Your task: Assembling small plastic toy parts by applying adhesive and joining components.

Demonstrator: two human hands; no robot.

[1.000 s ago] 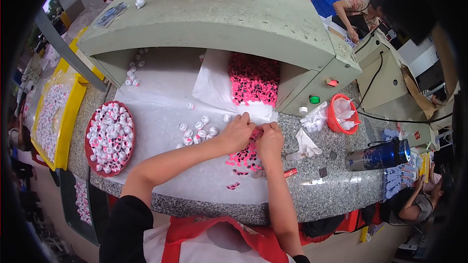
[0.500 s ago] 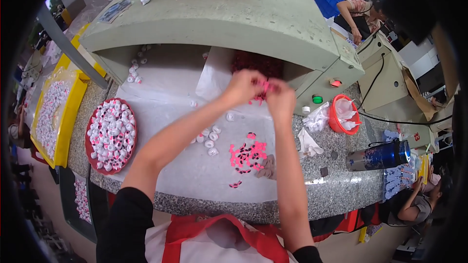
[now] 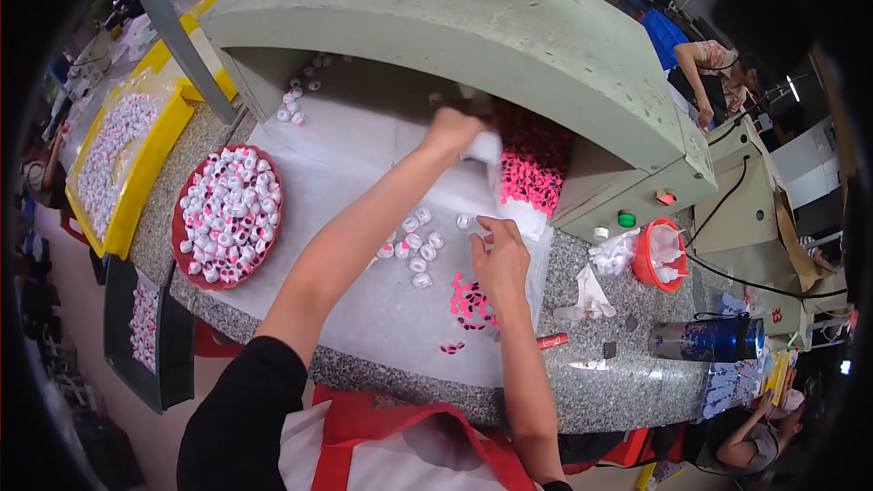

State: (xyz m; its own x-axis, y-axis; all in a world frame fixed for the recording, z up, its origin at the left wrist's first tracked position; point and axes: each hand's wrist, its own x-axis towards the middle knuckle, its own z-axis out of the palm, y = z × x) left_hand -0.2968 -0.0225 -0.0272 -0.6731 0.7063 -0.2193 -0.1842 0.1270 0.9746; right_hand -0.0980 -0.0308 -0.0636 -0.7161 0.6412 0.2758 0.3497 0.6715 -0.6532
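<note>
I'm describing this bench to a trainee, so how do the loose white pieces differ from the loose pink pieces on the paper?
The white pieces are rounded and chunky; the pink pieces look flatter. The white pieces are mainly white, some with pink marks; the pink pieces are pink with black areas. Both lie on the white paper.

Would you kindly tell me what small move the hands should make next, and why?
I would probably bring the right hand down to the loose pink pieces beside it: it looks partly open and empty, and they lie scattered on the white sheet. The left hand seems busy at the raised paper by the pink heap, though blur hides its grip.
</note>
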